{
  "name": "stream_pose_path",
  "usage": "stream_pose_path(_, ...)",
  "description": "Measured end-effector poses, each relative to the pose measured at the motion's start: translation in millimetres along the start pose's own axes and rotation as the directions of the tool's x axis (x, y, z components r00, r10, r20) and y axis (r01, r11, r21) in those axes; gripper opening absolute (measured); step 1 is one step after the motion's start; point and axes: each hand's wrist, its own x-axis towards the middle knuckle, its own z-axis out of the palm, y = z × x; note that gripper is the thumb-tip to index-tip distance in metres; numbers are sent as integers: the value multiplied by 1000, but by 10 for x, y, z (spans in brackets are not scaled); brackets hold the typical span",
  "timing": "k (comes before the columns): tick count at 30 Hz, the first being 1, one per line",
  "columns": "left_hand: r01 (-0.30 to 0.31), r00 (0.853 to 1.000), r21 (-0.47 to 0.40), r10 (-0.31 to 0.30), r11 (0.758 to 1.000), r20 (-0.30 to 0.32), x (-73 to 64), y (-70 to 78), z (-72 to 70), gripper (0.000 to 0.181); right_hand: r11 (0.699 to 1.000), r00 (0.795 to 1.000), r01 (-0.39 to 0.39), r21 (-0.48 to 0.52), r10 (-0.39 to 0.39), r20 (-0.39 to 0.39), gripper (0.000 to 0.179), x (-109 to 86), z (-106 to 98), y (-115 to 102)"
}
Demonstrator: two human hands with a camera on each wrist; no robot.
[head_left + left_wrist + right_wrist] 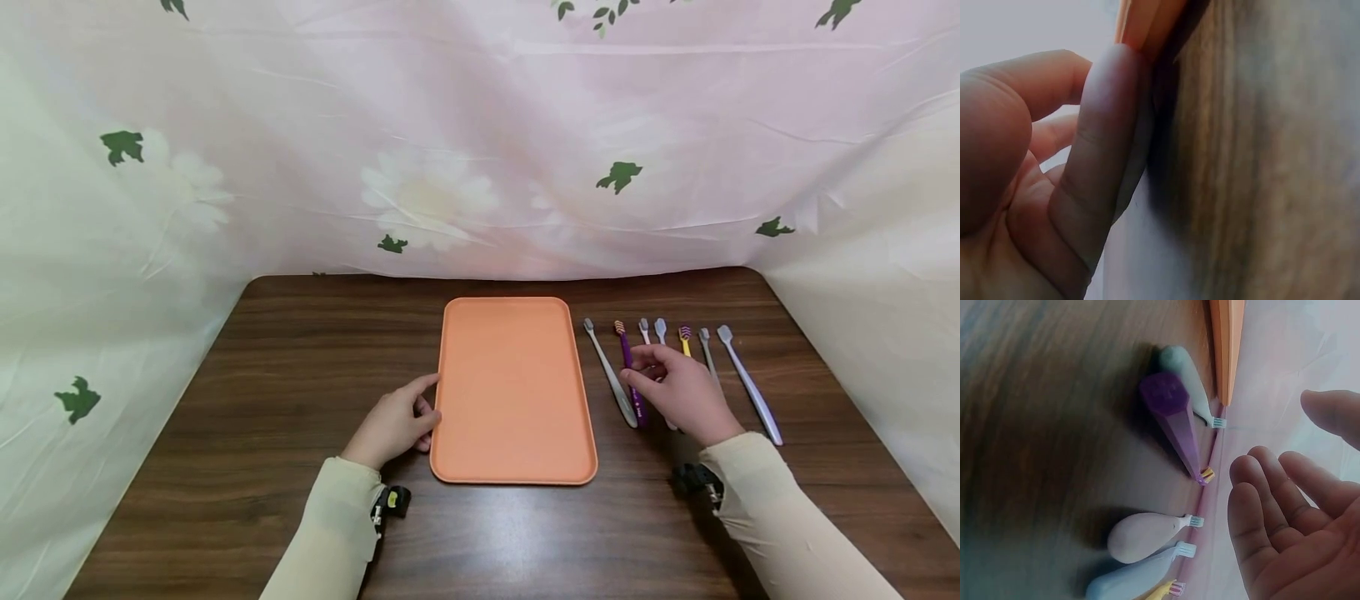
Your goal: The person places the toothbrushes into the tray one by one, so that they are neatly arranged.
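An orange rectangular tray [513, 387] lies flat at the middle of the table. My left hand [393, 423] touches its left edge with the fingertips; in the left wrist view a finger [1107, 112] meets the tray's rim [1147, 25]. To the right of the tray, several toothbrushes lie in a row with their heads away from me. My right hand [678, 392] is over them with parted, slightly bent fingers and holds nothing. Its fingertips are closest to the purple toothbrush [637, 400], beside a grey toothbrush [609, 371]. The hand partly covers the pink toothbrush [644, 327] and light blue toothbrush [660, 327].
Right of the hand lie a yellow toothbrush [685, 335], a dark grey toothbrush [707, 346] and, outermost, a pale lavender toothbrush [752, 390]. Floral cloth [495, 125] hangs behind and at both sides of the dark wooden table [300, 358].
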Motion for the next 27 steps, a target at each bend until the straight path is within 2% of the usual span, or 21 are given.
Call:
stream_pose_path(7,26,999,-81,-28,996,-22,-29,6,35,57,1000,1000,-9,13,9,17,47,5,19,1)
stream_pose_path(13,33,999,-95,-36,995,-28,-19,-31,34,56,1000,1000,-2,8,2,12,43,40,50,13)
stream_pose_path(20,12,1000,-106,-14,994,-21,-5,-67,6,58,1000,1000,12,5,-12,4,39,76,86,20)
stream_pose_path(27,24,1000,-123,-26,992,-14,7,-96,-4,58,1000,1000,6,2,-6,6,39,91,125,34)
